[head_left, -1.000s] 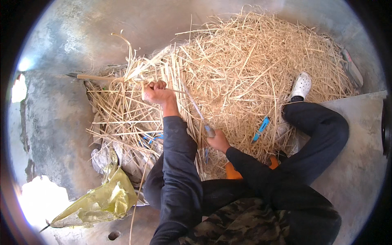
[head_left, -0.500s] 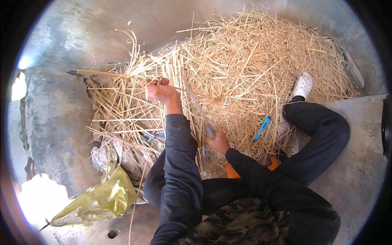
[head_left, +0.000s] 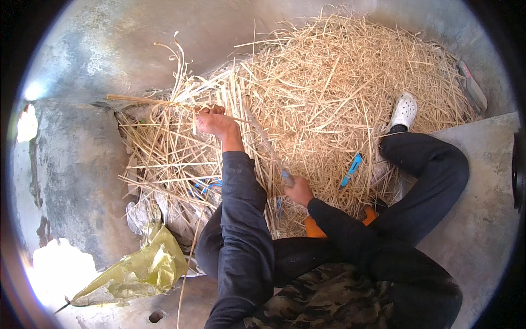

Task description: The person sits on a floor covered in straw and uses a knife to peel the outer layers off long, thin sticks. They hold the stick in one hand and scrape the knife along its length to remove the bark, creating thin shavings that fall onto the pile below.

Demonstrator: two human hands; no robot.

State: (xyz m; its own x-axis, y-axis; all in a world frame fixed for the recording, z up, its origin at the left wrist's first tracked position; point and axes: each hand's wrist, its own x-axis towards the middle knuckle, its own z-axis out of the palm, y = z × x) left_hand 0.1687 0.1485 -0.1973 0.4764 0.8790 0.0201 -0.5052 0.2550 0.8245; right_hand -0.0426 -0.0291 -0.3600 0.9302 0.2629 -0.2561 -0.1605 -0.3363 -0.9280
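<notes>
My left hand (head_left: pixel 217 122) is closed around a pale strip of bamboo or cane (head_left: pixel 142 100). The strip runs out level to the left, and a thin end shows to the right of my fist. Closed too, lower and to the right, my right hand (head_left: pixel 299 192) grips the grey-blue handle of a long knife (head_left: pixel 268 145). Its narrow greyish blade slants up and left toward the strip, its tip just right of my left hand. Whether blade and strip touch, I cannot tell. Curled shavings (head_left: pixel 179 57) rise behind my left hand.
A large heap of pale shavings (head_left: pixel 345 82) fills the far right, with a blue utility knife (head_left: pixel 350 171) lying on it. Loose strips (head_left: pixel 170 145) lie crisscrossed at left, above a yellow sack (head_left: pixel 145 271). Concrete walls (head_left: pixel 76 170) surround this. My white clog (head_left: pixel 404 109) rests at the heap's edge.
The right hand and knife have shifted slightly to the right in the picture, partly with a small shift of the view. Both hands keep their holds.
</notes>
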